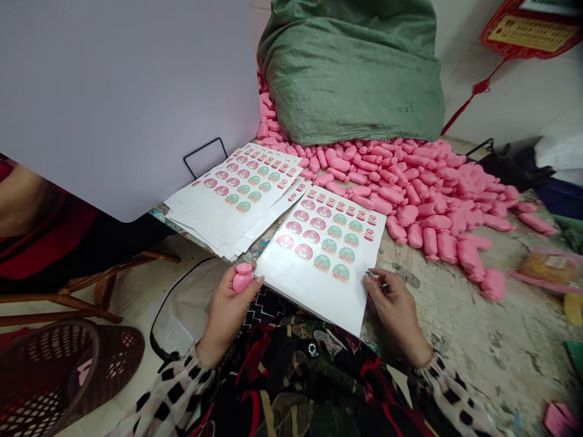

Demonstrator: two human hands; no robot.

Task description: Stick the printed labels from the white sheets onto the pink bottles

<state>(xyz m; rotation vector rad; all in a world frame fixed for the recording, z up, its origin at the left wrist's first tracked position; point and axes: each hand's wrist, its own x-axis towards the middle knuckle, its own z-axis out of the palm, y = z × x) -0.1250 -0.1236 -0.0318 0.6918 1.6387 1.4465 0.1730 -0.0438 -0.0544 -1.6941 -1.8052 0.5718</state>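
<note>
My left hand (225,312) is closed around a small pink plastic bottle (243,278), its round neck facing up between thumb and fingers. The thumb tip lies by the near left corner of a white sticker sheet (291,270), which rests on a stack in front of my lap. Pink and green rounded labels fill its upper part; the lower part is bare white. At the sheet's right edge, my right hand (397,306) has thumb and forefinger pinched together. Something tiny and coloured shows at those fingertips, too small to name.
More sticker sheets (204,218) lie in a stack at left. Pink bottles (410,182) heap across the table (437,328) below a green sack (355,73). A grey panel (127,91) stands at left, a person's arm (20,206) behind it. A brown basket (50,364) sits lower left.
</note>
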